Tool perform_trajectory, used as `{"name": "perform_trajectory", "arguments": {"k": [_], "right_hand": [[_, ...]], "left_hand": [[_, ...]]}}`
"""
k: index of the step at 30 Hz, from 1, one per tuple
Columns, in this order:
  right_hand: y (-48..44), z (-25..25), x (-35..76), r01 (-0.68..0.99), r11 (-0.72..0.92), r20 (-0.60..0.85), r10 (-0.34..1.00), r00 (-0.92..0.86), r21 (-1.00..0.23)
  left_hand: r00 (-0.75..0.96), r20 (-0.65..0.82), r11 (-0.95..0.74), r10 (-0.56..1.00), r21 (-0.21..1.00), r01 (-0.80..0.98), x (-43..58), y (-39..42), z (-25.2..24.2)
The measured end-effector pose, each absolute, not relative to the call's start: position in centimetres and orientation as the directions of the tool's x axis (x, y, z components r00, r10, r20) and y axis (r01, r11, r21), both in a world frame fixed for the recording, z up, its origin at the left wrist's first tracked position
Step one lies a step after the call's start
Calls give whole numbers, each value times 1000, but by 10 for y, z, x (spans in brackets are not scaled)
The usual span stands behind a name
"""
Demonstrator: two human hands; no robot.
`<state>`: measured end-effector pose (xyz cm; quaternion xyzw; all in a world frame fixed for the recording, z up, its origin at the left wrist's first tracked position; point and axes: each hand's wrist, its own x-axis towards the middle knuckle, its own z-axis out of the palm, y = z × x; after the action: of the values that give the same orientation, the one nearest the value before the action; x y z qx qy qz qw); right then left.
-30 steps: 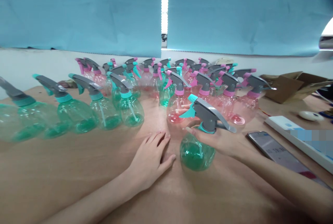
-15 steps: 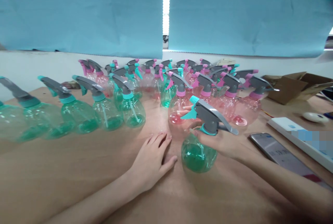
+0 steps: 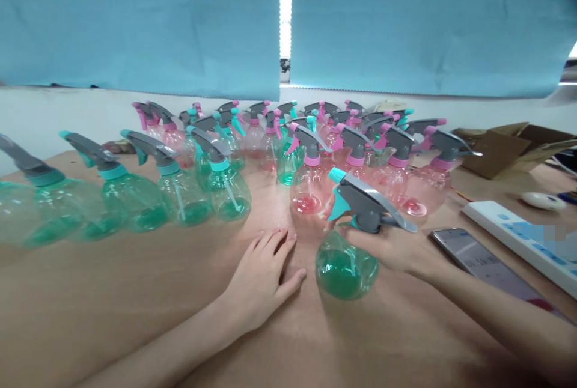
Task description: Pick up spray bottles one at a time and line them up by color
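My left hand (image 3: pixel 264 277) lies flat on the wooden table (image 3: pixel 180 298), its fingers spread and nothing in them. To its right, my right hand (image 3: pixel 383 247) is wrapped round the neck of a green spray bottle (image 3: pixel 345 271) with a grey head and turquoise trigger; some fingers are hidden behind it. The bottle is upright. Directly behind it is a pink spray bottle (image 3: pixel 309 193), one of several pink ones. At the left, several green spray bottles (image 3: pixel 229 196) form a row.
More pink and green bottles (image 3: pixel 255 136) are grouped toward the wall. On the right lie a phone (image 3: pixel 487 268), a white power strip (image 3: pixel 518 238), a white mouse (image 3: pixel 542 200) and an open cardboard box (image 3: pixel 500 151).
The fingers of my right hand have drawn in closer round the green bottle's neck. The bottle's head has turned slightly. My left hand has kept its place.
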<state>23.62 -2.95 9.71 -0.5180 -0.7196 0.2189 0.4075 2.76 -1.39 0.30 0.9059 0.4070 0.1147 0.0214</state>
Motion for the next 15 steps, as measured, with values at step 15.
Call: {"name": "perform_trajectory", "arguments": {"k": [15], "right_hand": [[-26, 83, 242, 563, 379, 345, 923, -172, -734]], "left_hand": [[641, 185, -661, 744, 73, 747, 29, -13, 2]]}}
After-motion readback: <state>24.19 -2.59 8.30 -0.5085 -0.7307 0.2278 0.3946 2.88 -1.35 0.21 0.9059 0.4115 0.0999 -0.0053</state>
